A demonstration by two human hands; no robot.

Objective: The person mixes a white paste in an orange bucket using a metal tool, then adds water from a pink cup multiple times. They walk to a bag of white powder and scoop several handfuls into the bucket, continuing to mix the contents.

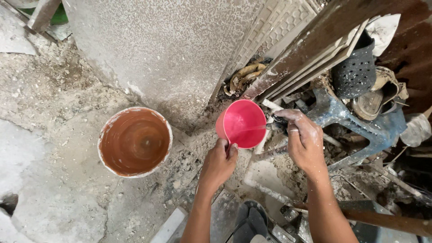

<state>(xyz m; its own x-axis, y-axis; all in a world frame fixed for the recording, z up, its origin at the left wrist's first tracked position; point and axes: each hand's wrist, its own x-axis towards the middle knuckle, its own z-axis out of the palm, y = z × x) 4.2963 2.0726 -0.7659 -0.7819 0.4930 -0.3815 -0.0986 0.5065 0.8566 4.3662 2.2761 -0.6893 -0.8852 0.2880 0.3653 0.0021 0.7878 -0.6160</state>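
My left hand (219, 163) grips the handle of a pink plastic mug (241, 122), held tilted with its mouth toward a small tap. My right hand (304, 139), dusted white, rests on the tap (277, 126) at the mug's right side. A thin stream of water runs from the tap into the mug. To the left on the ground stands a round bucket (135, 141) with a white-smeared rim, holding muddy brown water.
A speckled stone slab (166, 49) leans upright behind the mug. Patterned tiles and planks (310, 49) lean at the right. A dark perforated basket (355, 74), a blue plastic stool frame (355, 121) and debris crowd the right side. The ground is rough dusty concrete (49, 180).
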